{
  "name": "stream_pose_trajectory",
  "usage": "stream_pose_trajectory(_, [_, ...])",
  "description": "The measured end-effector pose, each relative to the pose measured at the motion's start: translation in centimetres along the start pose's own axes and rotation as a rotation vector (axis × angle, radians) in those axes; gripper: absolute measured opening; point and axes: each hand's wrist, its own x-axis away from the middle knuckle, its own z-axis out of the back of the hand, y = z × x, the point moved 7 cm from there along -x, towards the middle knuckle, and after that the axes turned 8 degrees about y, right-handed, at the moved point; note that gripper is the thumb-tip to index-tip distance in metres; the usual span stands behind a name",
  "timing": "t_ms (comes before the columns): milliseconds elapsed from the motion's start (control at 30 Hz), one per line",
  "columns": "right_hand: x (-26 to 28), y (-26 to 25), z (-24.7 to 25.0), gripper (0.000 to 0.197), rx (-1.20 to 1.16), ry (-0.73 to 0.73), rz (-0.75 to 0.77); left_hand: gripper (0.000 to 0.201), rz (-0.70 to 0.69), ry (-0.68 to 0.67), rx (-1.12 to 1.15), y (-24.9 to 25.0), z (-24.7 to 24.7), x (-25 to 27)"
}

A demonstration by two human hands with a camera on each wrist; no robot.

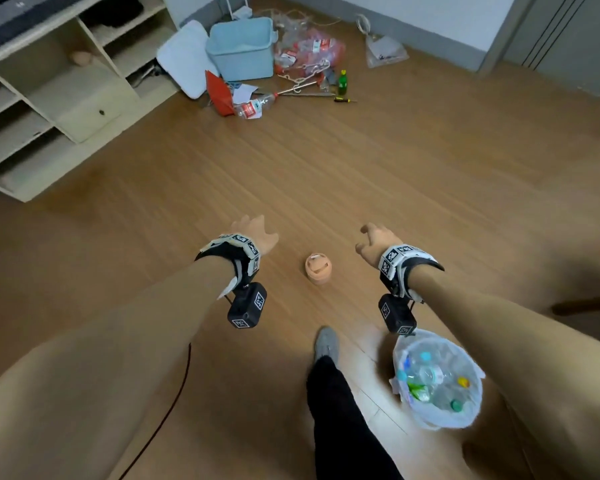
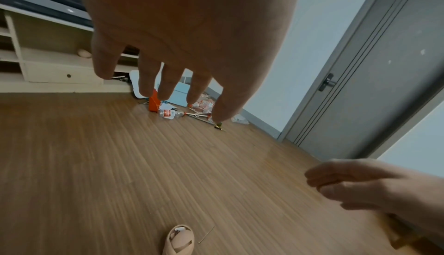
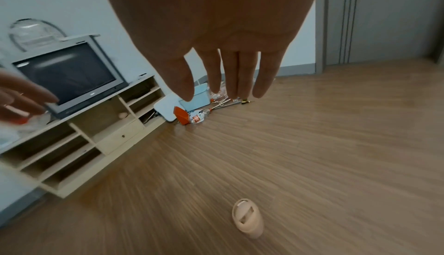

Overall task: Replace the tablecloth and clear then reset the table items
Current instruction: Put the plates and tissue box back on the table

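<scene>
No table or tablecloth shows in any view. A peach lidded cup (image 1: 318, 268) stands upright on the wooden floor between my two hands, and it appears again as the cup (image 2: 179, 240) and the cup (image 3: 247, 219) in the wrist views. My left hand (image 1: 255, 232) hovers above the floor to the cup's left, fingers (image 2: 165, 86) spread and straight, holding nothing. My right hand (image 1: 374, 239) hovers to the cup's right, fingers (image 3: 240, 80) extended and empty. Neither hand touches the cup.
A bin lined with a white bag (image 1: 437, 377) holds several plastic bottles near my right forearm. My grey shoe (image 1: 326, 344) is below the cup. A cream shelf unit (image 1: 49, 98) with a TV (image 3: 67, 76) stands left. A blue tub (image 1: 243, 50), bottles and hangers clutter the far floor. A grey door (image 2: 360, 69) is at right.
</scene>
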Motion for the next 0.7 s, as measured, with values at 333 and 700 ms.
stream_pose_trajectory(333, [-19.1,-1.9,-9.9,0.046,-0.272,-0.004,-0.295,0.06,-0.102,-0.074,-0.07,1.0,-4.6,-21.0])
stream_pose_trajectory(700, [-28.8,3.2,-29.5,0.052,-0.159,-0.046,-0.367,0.058,-0.279,-0.179,-0.125,0.8,-23.6,-38.8])
